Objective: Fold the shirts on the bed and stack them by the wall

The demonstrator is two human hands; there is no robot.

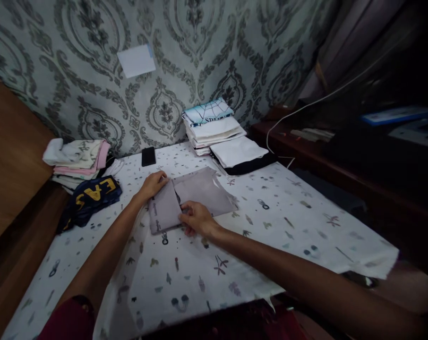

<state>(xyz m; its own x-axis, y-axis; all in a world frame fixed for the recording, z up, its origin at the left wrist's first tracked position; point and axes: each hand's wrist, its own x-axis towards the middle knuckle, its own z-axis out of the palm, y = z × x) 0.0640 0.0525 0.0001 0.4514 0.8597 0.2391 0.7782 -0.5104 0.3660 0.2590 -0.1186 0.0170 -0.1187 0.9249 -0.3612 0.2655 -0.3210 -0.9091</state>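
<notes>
One grey cloth lies partly folded on the bench, your right hand pinching the flap near its close end, your left hand at its far end, grip unclear, so keep that edge straight and evenly taut.

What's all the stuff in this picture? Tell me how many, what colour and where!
Grey cloth: 1, grey, under both hands
Tall cloth stack: 1, mostly white, blue web print on top, by the wall
White cloth: 1, white, on the black cloth
Black cloth: 1, black, right of the tall stack
Phone-like slab: 1, black, table's back edge
Left stack: 1, white, cream and pink, back left
Lettered cloth: 1, dark blue, yellow letters, left
Tablecloth: 1, white with prints, underneath
Paper: 1, white, on the wall
Cable: 1, white, right
Left hand: 1, bare, cloth's left side
Right hand: 1, bare, at the fold
</notes>
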